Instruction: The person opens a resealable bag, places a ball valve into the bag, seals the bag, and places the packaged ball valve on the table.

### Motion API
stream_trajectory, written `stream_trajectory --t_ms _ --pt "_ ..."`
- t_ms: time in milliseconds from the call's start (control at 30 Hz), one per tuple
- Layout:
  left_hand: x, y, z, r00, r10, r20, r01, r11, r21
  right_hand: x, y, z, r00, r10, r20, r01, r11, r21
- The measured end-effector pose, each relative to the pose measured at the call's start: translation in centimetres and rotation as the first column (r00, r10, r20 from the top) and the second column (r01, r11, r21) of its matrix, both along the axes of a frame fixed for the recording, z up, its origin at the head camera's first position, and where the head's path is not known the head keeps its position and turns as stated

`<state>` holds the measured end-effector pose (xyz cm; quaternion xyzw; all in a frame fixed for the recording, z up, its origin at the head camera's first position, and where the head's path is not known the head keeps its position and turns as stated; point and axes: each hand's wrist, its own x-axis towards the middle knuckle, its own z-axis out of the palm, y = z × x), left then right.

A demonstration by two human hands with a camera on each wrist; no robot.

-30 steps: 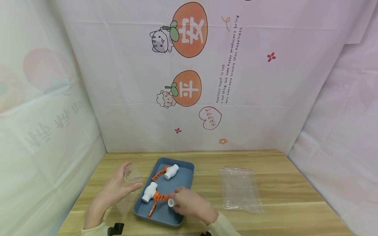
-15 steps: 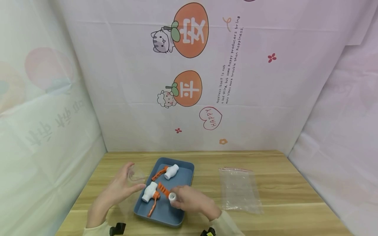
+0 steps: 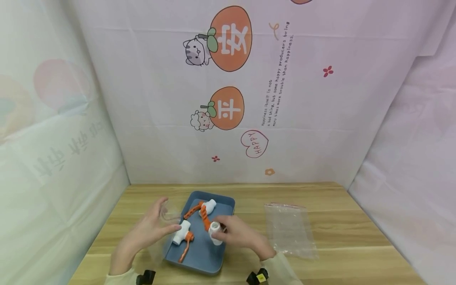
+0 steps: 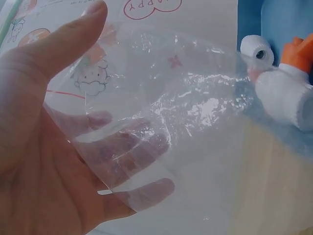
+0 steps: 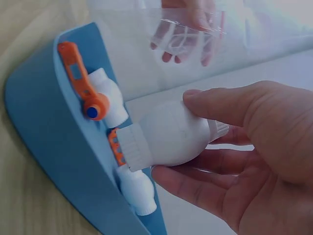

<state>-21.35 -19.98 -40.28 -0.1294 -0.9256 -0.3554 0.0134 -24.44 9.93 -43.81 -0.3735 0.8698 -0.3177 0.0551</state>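
Note:
My right hand pinches a white plastic ball valve with an orange lever, raised over a blue-grey tray. Thumb and fingers grip its white body in the right wrist view. Two similar valves lie in the tray: one at the far end, one on the left side. Left of the tray, my left hand carries a clear plastic bag. Its fingers are spread and fairly straight, seen through the film, with the thumb well apart from them, stretching the bag's mouth.
Another clear zip bag lies flat on the wooden table, right of the tray. White printed cloth stands behind the table and along both sides.
My right hand has lifted the valve up from the tray, turning it so its lever points toward the far end. My left hand has shifted slightly right with the bag.

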Motion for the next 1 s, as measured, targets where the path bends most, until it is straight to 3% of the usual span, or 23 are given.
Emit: stream_trajectory --t_ms 533,800,1000 --pt "0.4 2.5 -0.1 0.998 -0.064 0.023 0.063 0.997 0.04 0.7 1.5 2.3 0.997 -0.068 0.042 0.074 0.985 -0.153" --pt "0.5 3.3 -0.2 0.995 -0.1 -0.007 0.1 0.995 0.027 1.0 1.8 2.9 0.994 -0.086 0.061 0.099 0.962 -0.254" --pt "0.6 4.0 -0.4 0.995 -0.096 0.021 0.095 0.995 0.03 1.5 1.9 3.4 0.995 -0.076 0.069 0.094 0.943 -0.318"
